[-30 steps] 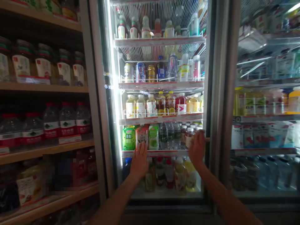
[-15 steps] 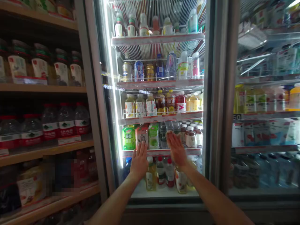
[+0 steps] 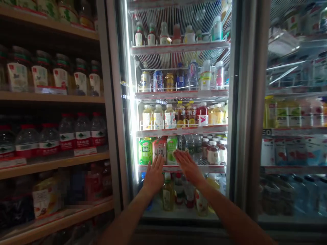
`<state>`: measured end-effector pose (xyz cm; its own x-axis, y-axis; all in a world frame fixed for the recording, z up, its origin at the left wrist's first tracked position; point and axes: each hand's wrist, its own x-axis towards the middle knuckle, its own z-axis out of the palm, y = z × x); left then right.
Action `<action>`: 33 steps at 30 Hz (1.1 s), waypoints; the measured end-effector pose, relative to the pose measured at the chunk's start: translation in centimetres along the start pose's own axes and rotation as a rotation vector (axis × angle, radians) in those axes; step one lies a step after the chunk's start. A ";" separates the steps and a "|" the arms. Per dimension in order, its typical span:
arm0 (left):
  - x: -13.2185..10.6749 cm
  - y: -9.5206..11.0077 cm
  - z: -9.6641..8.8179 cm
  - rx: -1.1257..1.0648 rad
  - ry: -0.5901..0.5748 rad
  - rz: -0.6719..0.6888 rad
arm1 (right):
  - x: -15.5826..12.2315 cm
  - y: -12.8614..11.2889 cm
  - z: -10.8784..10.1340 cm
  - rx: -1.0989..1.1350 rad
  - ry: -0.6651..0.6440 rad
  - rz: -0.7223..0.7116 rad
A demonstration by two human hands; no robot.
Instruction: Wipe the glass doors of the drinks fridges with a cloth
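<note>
A lit drinks fridge stands in front of me, its glass door [image 3: 178, 112] shut. My left hand [image 3: 154, 175] lies flat on the glass, fingers stretched upward, in front of a red and white carton [image 3: 159, 148]. My right hand [image 3: 188, 165] is also flat on the glass just to its right, fingers pointing up and left toward a green carton [image 3: 171, 148]. Neither hand holds anything. Behind the glass are wire shelves with bottles and cans in rows.
Wooden shelves [image 3: 53, 163] on the left carry water bottles [image 3: 66, 135] and jars [image 3: 60, 75]. A second fridge door [image 3: 293, 112] with drinks stands to the right. A metal door frame [image 3: 246, 112] separates the two fridges.
My right hand has left the door's right edge and slid left across the glass to lie beside my left hand. The left hand has stayed in place. The view shifted slightly.
</note>
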<state>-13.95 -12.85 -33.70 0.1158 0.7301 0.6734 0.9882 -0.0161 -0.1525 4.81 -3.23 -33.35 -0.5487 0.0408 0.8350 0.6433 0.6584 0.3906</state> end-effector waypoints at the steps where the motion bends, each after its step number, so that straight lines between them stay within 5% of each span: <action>1: 0.1 0.1 0.0 -0.029 0.025 0.021 | 0.5 0.0 0.1 0.004 0.038 0.081; 4: 1.0 0.8 0.3 -0.165 0.139 0.129 | 2.7 0.0 0.5 0.078 0.178 0.322; 9: 3.1 3.3 1.9 -0.410 0.366 0.191 | 4.3 -1.2 0.3 0.451 0.217 0.358; 16: 7.6 6.3 2.7 -0.171 0.560 0.067 | 1.6 0.2 -1.9 0.723 0.209 0.483; 21: 9.6 6.7 3.5 -0.020 0.645 0.197 | 1.8 4.7 -3.0 0.398 0.423 0.540; 25: 7.9 1.3 3.7 0.055 0.616 0.314 | 2.5 8.9 -3.1 -0.011 0.394 0.468; 29: 6.5 -4.2 2.7 0.053 0.647 -0.045 | 1.9 10.3 -2.0 -0.141 0.302 0.433; 31: 6.7 -3.5 2.5 0.045 0.659 -0.158 | 1.5 10.1 -1.3 -0.161 0.291 0.425; 33: 7.6 -0.4 2.9 0.057 0.642 0.055 | 1.4 9.9 -0.9 -0.181 0.309 0.422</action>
<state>-13.73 -5.31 -30.68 0.2206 0.1750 0.9595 0.9743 0.0070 -0.2253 10.90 2.69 -28.01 -0.0587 0.0328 0.9977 0.8701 0.4916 0.0350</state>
